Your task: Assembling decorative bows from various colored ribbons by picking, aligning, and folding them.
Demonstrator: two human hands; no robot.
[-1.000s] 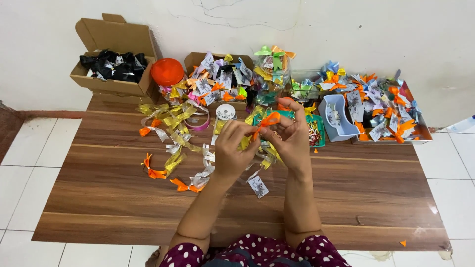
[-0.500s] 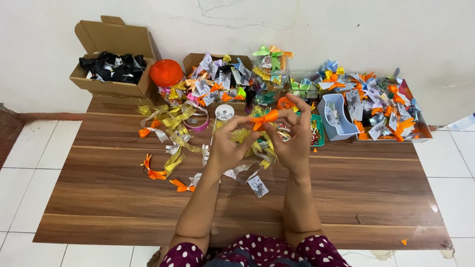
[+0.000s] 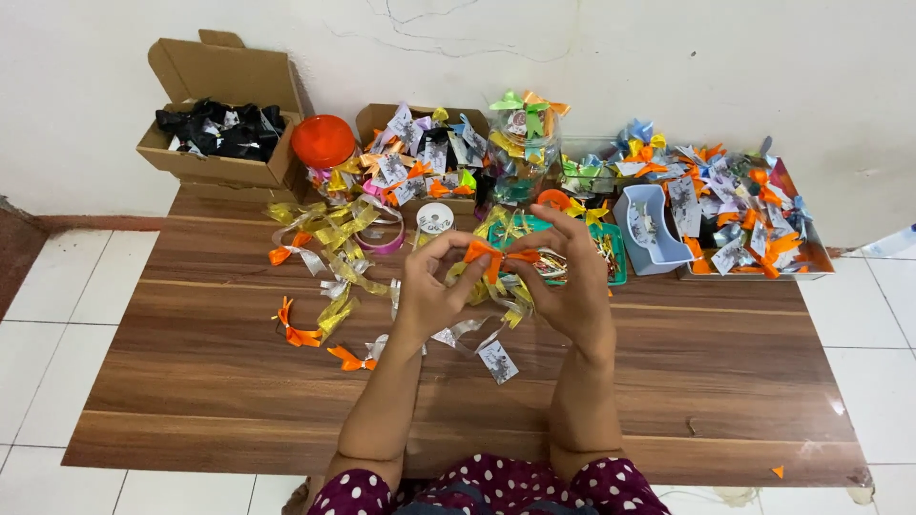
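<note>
above mid-tabletop (image 3: 744, 381), both hands raised, meeting over the ribbon pile. left hand (image 3: 431, 286): thumb and forefinger pinching the left end of an orange bow (image 3: 491, 257). right hand (image 3: 571, 281): fingers curled, tips pinching the bow's right side; thumb hidden behind the ribbon. bow held clear of the wood, just above a teal tray (image 3: 615, 256) and loose yellow ribbons (image 3: 339, 229).

on the wood to the left: two finished orange bows (image 3: 298, 329), one near the left forearm, one further out. small white tag (image 3: 498, 360) lies between the forearms. white tape roll (image 3: 435, 218) just behind the left hand, pink ribbon ring (image 3: 382, 238) beside it.

back row against the wall, left to right: open carton of black bows (image 3: 219, 133), orange lid (image 3: 322, 141), box heaped with mixed tagged bows (image 3: 420, 157), clear jar (image 3: 523, 143) topped with green and orange bows, grey-blue bin (image 3: 651, 229), shallow tray (image 3: 811, 257) piled with orange, blue and silver bows.

polka-dot sleeves (image 3: 496, 486) at bottom edge. small orange scrap (image 3: 778, 471) at the tabletop's near right corner. white floor tiles (image 3: 57, 315) around.
</note>
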